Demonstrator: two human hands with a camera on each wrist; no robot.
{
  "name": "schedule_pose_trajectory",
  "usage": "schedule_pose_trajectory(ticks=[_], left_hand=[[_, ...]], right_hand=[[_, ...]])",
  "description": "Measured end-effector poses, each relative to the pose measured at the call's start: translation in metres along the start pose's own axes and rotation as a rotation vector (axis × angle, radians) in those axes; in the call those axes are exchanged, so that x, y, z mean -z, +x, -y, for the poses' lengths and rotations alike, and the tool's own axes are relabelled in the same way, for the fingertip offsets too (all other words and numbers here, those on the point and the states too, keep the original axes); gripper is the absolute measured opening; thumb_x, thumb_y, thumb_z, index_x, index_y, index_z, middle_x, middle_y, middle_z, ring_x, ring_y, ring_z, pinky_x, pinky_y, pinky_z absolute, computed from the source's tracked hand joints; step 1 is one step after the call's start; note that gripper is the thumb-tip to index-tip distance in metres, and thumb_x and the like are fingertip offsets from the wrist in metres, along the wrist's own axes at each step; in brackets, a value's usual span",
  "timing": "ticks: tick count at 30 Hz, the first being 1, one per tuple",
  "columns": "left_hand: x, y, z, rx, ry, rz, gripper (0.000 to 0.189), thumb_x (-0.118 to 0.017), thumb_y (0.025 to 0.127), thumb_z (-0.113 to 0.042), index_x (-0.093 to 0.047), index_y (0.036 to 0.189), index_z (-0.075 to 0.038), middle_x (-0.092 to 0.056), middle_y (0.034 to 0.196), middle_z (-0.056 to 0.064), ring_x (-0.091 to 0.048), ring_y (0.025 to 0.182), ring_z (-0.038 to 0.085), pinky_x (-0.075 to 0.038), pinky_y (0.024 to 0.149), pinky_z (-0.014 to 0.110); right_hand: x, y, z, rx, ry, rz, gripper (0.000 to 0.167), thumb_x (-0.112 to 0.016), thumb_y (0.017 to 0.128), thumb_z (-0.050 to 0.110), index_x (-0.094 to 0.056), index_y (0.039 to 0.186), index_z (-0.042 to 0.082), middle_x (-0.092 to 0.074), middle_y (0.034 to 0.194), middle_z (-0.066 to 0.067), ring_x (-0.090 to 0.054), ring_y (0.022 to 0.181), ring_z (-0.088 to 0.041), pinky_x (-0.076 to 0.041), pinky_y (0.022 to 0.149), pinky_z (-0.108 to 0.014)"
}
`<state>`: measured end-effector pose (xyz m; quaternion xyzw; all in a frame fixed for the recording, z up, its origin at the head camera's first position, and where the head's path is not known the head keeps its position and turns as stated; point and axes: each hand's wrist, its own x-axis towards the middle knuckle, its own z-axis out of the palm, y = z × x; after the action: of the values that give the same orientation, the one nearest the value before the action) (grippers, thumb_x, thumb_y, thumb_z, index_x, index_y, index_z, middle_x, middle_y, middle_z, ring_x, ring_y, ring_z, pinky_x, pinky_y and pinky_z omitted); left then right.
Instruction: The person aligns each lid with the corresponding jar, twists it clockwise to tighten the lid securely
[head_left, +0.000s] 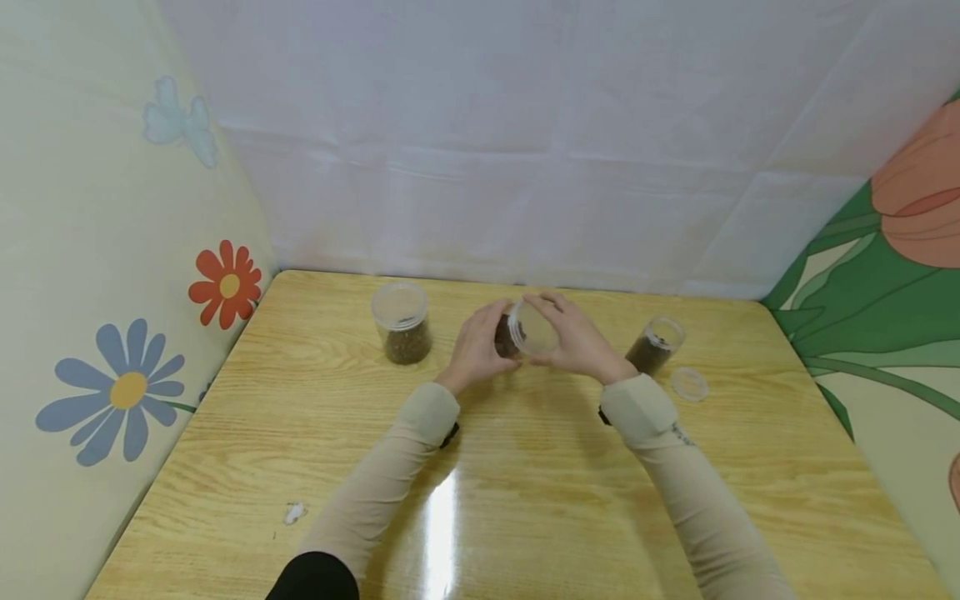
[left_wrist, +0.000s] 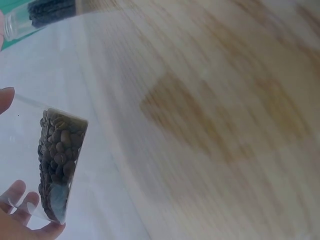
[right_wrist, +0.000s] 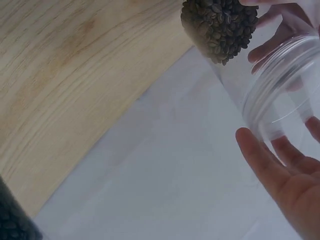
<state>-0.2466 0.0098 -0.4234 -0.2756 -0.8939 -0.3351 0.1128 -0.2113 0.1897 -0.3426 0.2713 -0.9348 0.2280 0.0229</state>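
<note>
Between the hands, above the table [head_left: 525, 500], a clear jar [head_left: 507, 337] is tilted with its mouth end to the right. Dark beans, like coffee beans [right_wrist: 220, 30], fill its bottom part. My left hand [head_left: 477, 348] grips the jar's body. Around its clear lid [head_left: 538, 331] curl the fingers and thumb of my right hand [head_left: 581, 340]. The right wrist view shows the lid on the threaded end; whether it is screwed tight cannot be told. In the left wrist view the bean-filled end [left_wrist: 61, 155] shows beside some fingers.
Left of the hands stands a wider clear jar [head_left: 406, 340] of brownish contents. Behind my right wrist is a narrower jar [head_left: 650, 352] of dark contents, with a loose clear lid [head_left: 690, 384] lying next to it. A white cloth [head_left: 480, 167] hangs behind the table.
</note>
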Motion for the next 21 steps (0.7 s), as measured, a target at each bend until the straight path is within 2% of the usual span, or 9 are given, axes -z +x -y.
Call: schedule_pose_trajectory(ticks=[8, 13, 21], left_hand=[[-0.0005, -0.0005, 0.0001, -0.028, -0.009, -0.016, 0.089, -0.083, 0.063, -0.026, -0.036, 0.135, -0.007, -0.046, 0.130, 0.011, -0.042, 0.119, 0.026, -0.031, 0.101, 0.046], [0.0001, -0.0006, 0.0005, -0.041, -0.008, -0.004, 0.092, -0.083, 0.062, -0.028, -0.033, 0.136, -0.007, -0.045, 0.131, 0.012, -0.041, 0.120, 0.027, -0.032, 0.101, 0.046], [0.0002, 0.0022, 0.0048, -0.043, -0.096, 0.074, 0.091, -0.084, 0.062, -0.029, -0.034, 0.135, -0.007, -0.046, 0.130, 0.010, -0.044, 0.116, 0.024, -0.035, 0.098, 0.041]], right_hand=[[0.0007, -0.0002, 0.0018, -0.055, -0.027, -0.002, 0.090, -0.080, 0.068, 0.028, -0.031, 0.142, 0.012, -0.034, 0.136, -0.024, -0.037, 0.119, -0.042, -0.036, 0.092, -0.057], [-0.0012, 0.0005, 0.0005, -0.004, -0.066, -0.022, 0.087, -0.079, 0.069, 0.028, -0.033, 0.141, 0.009, -0.040, 0.128, -0.024, -0.043, 0.112, -0.039, -0.041, 0.088, -0.054], [-0.0042, -0.0006, -0.0022, 0.076, -0.101, -0.057, 0.081, -0.080, 0.067, 0.026, -0.042, 0.135, 0.007, -0.045, 0.116, -0.020, -0.048, 0.101, -0.034, -0.045, 0.081, -0.048]])
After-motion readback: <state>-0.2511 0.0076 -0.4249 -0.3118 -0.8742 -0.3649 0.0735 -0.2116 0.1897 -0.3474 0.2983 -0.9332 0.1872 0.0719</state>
